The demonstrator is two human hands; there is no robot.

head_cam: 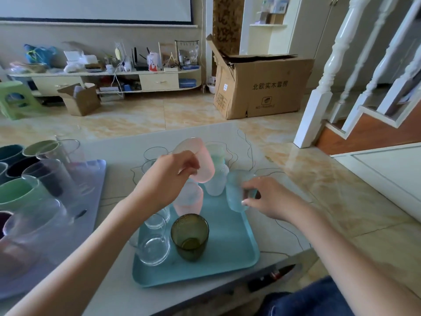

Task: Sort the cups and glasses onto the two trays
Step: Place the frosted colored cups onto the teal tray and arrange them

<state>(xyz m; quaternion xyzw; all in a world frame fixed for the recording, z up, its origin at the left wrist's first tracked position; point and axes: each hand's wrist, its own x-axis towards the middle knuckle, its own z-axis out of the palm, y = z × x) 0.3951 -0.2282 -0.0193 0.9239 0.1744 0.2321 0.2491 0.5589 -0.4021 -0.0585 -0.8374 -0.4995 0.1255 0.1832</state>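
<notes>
Tilting in left hand [167, 179], pink cup [200, 160] above teal tray [230, 242]

Teal tray [230, 247]: dark green glass [190, 237] upright near front, clear glasses [155, 247] at its left, frosted pink cup [189, 199] behind. Second pink cup [201, 160] tilted, held above; frosted blue cup [237, 190] held at tray's right edge. Lavender tray [91, 179] on the left is packed with mugs and clear glasses.
</notes>
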